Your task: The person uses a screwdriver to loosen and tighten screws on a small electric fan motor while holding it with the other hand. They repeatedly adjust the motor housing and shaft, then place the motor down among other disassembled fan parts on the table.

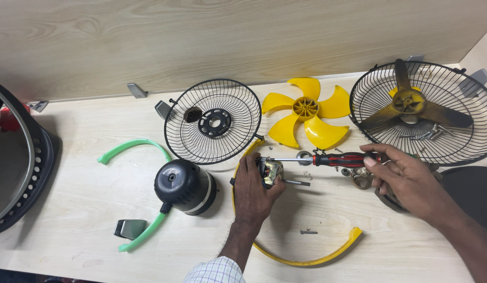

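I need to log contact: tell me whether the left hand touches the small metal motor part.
Touching. The head view shows the left hand wrapped around the small metal motor part.

- One head-worn view is given, aimed steeply down onto the wooden table (70, 220) from close above.
- The far wall panel (201, 36) is taken in along the top edge.
- No second view is supplied.

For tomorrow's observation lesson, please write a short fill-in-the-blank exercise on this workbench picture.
1. The right hand holds a red and black ____.
2. The left hand grips a small metal motor part beside the loose fan blade, coloured ____.
3. The black motor housing lies between the ends of a curved ____ strip.

Missing words: screwdriver; yellow; green
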